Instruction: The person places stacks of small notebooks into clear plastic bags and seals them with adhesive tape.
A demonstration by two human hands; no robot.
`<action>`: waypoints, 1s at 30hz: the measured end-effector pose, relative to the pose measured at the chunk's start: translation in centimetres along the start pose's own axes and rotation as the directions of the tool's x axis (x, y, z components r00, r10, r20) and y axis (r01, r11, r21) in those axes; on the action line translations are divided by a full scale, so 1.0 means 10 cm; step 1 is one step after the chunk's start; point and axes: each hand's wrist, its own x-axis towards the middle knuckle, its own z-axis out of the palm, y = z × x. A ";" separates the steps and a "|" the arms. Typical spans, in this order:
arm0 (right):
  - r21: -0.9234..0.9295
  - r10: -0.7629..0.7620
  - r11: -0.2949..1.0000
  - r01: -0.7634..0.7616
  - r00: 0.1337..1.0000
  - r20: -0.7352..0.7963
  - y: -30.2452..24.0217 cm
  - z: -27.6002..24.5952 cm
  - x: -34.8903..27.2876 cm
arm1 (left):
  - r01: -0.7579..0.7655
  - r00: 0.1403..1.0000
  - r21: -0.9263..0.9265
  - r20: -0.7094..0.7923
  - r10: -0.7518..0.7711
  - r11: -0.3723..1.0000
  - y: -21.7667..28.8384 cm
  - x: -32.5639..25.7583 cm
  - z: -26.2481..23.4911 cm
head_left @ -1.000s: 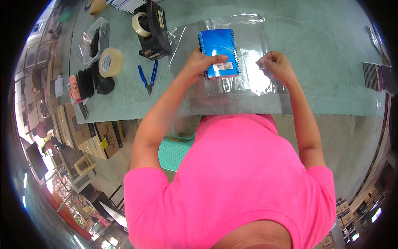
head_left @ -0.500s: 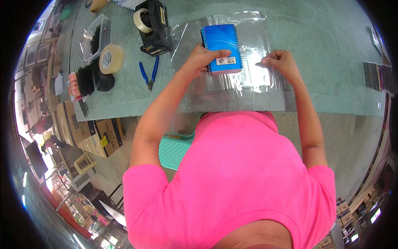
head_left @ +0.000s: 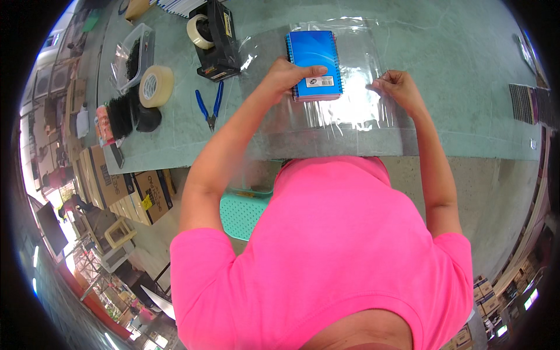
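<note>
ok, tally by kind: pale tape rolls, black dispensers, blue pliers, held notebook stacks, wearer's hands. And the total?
Pale tape rolls: 2 (loose roll, mounted roll)
Black dispenser: 1
Blue pliers: 1
Notebook stack: 1 (copies inside can't be counted)
Hands: 2 (left hand, right hand)
Total: 7

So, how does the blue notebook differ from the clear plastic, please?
The blue notebook is opaque; the clear plastic is see-through and glossy. The notebook is smaller; the plastic spreads beyond it. The notebook has wire binding; the plastic shows none. Both are over the green table.
</note>
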 end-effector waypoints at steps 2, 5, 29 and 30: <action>-0.036 0.007 0.999 -0.007 1.000 -0.001 -0.02 -0.01 0.01 | 0.018 1.000 0.013 -0.012 -0.018 1.000 0.01 0.00 -0.01; 0.012 -0.042 0.999 0.042 0.999 0.011 0.00 -0.01 0.00 | 0.004 1.000 -0.021 0.002 -0.004 1.000 0.00 0.01 -0.01; 0.030 0.043 0.999 -0.045 0.997 0.068 -0.68 0.06 -0.10 | 0.016 1.000 0.357 -0.002 -0.016 0.934 0.03 0.16 -0.14; -0.008 0.031 1.000 -0.030 0.996 0.081 -0.70 0.08 -0.08 | 0.081 0.996 0.443 -0.060 -0.061 0.893 0.02 0.19 -0.19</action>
